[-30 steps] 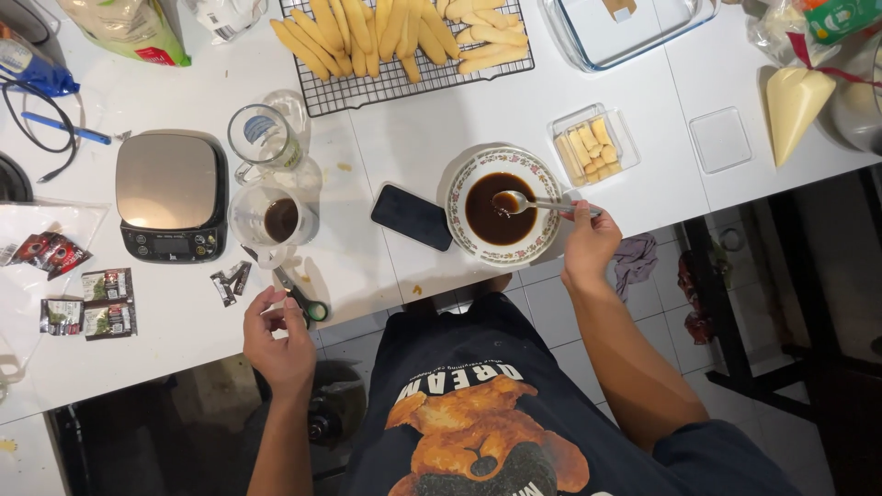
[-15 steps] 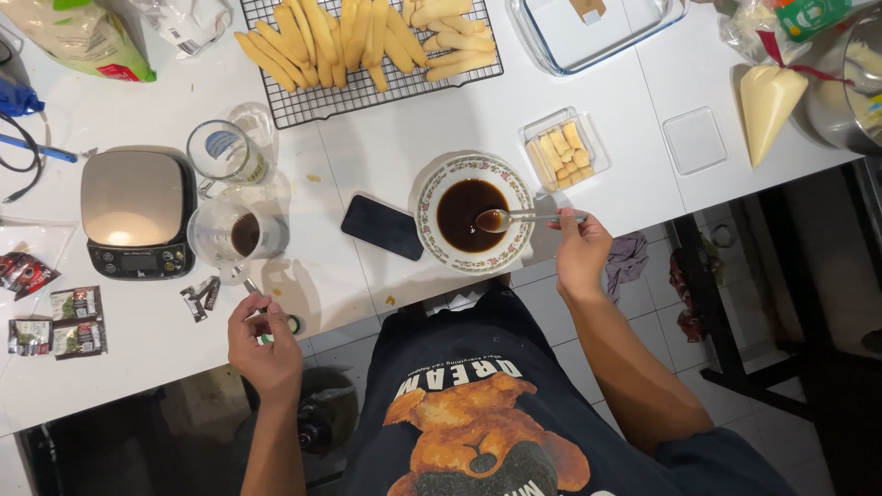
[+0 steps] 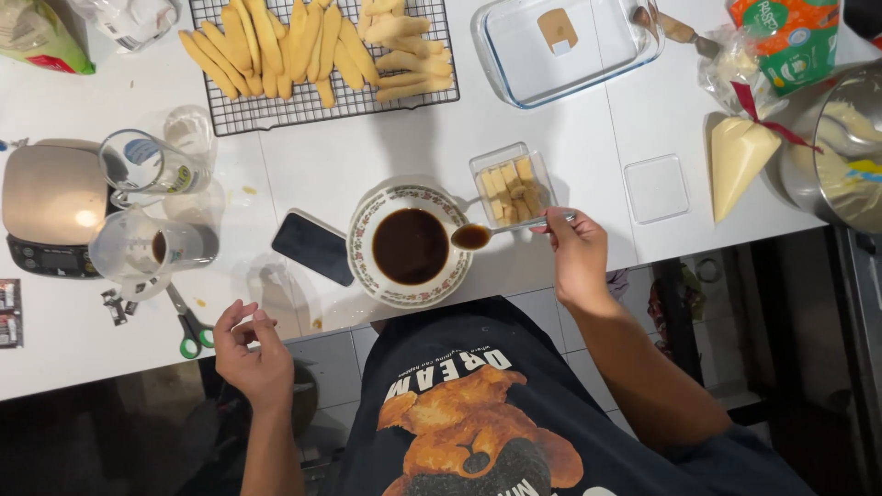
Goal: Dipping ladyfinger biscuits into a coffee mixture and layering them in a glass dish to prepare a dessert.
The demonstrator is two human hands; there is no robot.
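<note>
Spoon: small metal spoon (image 3: 501,230) filled with dark brown liquid, held level just right of the floral-rimmed china bowl of dark liquid (image 3: 410,245), its tip over the bowl's right rim.
Right hand: right hand (image 3: 577,254) with fingers (image 3: 555,220) pinched together on the spoon's handle end.
Left hand: left hand (image 3: 250,350) at the near edge of the white bench (image 3: 570,147), fingers loosely curled and holding nothing, close to the green-handled scissors (image 3: 188,326).
Target nearby: small clear plastic tub of pale biscuit pieces (image 3: 511,186), just beyond the spoon and touching or nearly touching the bowl; I cannot tell which.
Step in hand: by my reading, a spoonful has been lifted from the bowl and is being carried toward the tub.
Next move calls for: a level spoon over the short gap, then a slow tilt over the biscuit pieces so nothing drips on the bench.
Around: black phone (image 3: 314,247) left of the bowl; wire rack of finger biscuits (image 3: 312,55) at the far side.
</note>
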